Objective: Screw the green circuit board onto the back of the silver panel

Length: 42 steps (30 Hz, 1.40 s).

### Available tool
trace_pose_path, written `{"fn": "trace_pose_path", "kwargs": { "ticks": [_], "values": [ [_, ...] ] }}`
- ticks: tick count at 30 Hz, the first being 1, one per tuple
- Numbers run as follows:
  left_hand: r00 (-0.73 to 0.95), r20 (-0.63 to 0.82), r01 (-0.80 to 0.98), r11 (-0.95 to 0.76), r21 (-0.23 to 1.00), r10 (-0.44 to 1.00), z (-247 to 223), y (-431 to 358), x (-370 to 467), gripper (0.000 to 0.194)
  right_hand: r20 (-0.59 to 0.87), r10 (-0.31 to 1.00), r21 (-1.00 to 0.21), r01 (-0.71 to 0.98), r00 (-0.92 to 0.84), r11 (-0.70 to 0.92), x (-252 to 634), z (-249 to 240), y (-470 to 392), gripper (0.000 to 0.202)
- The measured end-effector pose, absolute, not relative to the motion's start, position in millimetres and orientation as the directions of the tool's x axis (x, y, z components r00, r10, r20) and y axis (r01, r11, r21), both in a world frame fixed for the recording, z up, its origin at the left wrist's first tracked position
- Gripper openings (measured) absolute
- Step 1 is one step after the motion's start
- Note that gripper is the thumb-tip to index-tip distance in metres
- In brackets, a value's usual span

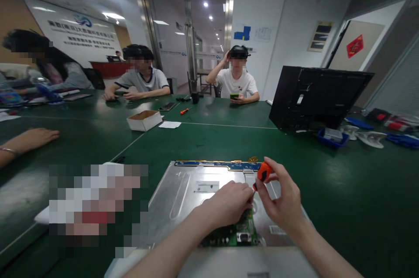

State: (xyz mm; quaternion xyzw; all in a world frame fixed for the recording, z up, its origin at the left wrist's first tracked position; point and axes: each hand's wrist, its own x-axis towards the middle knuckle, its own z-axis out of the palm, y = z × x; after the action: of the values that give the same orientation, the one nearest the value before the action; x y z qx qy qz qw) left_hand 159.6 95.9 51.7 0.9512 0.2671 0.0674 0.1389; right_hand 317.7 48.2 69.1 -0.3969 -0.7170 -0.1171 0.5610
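My right hand (pixel 283 201) grips the handle of a short orange and black screwdriver (pixel 263 171), which is tilted with its shaft pointing down and left. My left hand (pixel 231 201) is closed beside the screwdriver's lower end, its fingertips bunched over a green circuit board (pixel 242 228). Whatever those fingers hold, if anything, is hidden. The board lies on the silver metal back of a flat display panel (pixel 180 190). Along the panel's far edge runs a narrow blue circuit strip (pixel 209 164), with a pale ribbon cable (pixel 248 176) joined to it near my right hand.
A white open box (pixel 144 121) and another orange screwdriver (pixel 185 111) lie farther across the green table (pixel 203 140). At the right stand a black monitor housing (pixel 317 97) and a blue tray (pixel 333 137). A co-worker's hand (pixel 37 138) rests at the left; other people sit opposite.
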Motion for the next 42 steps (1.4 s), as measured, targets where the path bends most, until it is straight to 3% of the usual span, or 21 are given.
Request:
{"fn": "trace_pose_path", "kwargs": {
  "ticks": [14, 23, 42],
  "values": [
    [0.850, 0.064, 0.489, -0.829, 0.271, 0.522, 49, 96, 159, 0.016, 0.901, 0.433, -0.290, 0.682, -0.043, 0.672, 321, 65, 54, 0.039],
    [0.861, 0.086, 0.453, -0.833, 0.318, 0.501, 50, 97, 158, 0.012, 0.870, 0.481, -0.279, 0.698, -0.106, 0.660, 322, 61, 50, 0.052],
    [0.846, 0.045, 0.506, -0.827, 0.244, 0.531, 46, 97, 161, 0.007, 0.895, 0.437, -0.267, 0.681, -0.087, 0.682, 320, 68, 49, 0.042]
  ]
}}
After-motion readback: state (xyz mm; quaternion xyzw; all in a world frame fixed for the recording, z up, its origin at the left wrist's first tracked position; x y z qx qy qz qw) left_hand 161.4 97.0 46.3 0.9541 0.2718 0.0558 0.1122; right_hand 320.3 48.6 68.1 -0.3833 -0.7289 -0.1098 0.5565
